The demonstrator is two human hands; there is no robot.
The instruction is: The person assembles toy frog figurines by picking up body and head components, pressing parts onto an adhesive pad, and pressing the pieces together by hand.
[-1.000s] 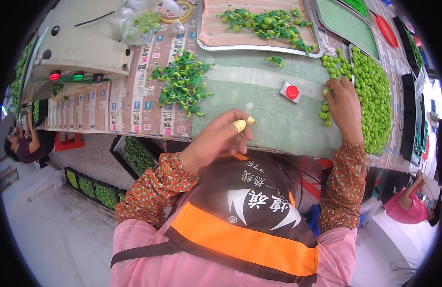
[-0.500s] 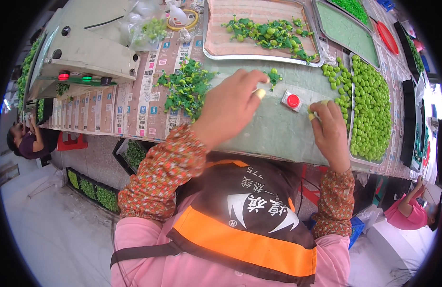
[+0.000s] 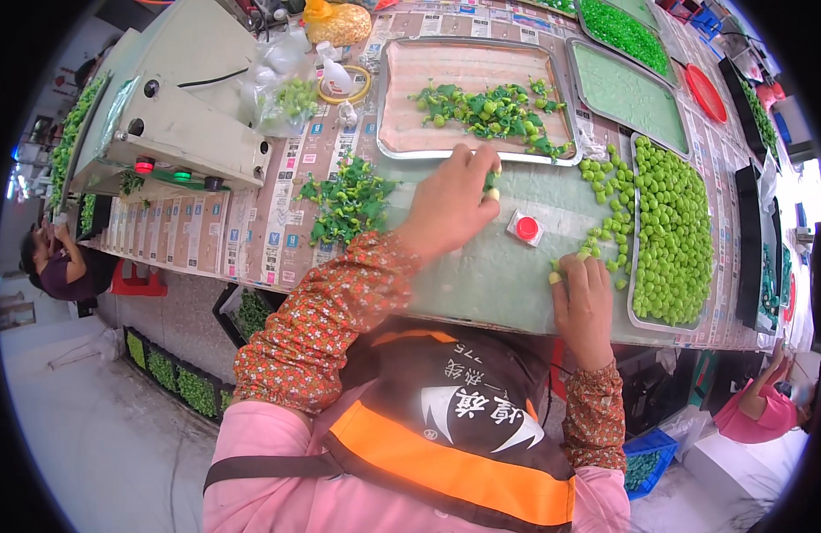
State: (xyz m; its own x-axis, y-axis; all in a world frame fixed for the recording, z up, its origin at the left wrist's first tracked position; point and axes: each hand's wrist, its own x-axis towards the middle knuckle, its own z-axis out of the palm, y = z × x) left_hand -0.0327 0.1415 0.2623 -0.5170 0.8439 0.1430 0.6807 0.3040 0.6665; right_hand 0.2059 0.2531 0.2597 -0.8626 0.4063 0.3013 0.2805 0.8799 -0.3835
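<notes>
Between the thumb and index finger of my left hand [image 3: 455,200] is a small green leafy piece [image 3: 492,183], partly covered by the fingers. My right hand [image 3: 587,302] rests low over the pale green table mat [image 3: 481,275], its fingertips closed at a small round light-green piece [image 3: 555,265]. Yellow covers show on fingertips of both hands. Between the hands stands a small square block with a red round top [image 3: 527,228]. Loose round green pieces [image 3: 613,186] lie beyond my right hand. Left of my left hand spreads a pile of green leafy pieces [image 3: 350,202].
A metal tray [image 3: 481,67] with leafy clusters lies ahead. At right stands a tray heaped with round green pieces [image 3: 675,235]. Further back are a green-bottomed tray [image 3: 628,98] and a red oval dish [image 3: 706,93]. A beige machine [image 3: 179,107] with buttons occupies the left.
The view has shifted, so the table sits lower. My left fingers have closed on the small leafy piece that lay beside them. My right hand stays near the loose round pieces.
</notes>
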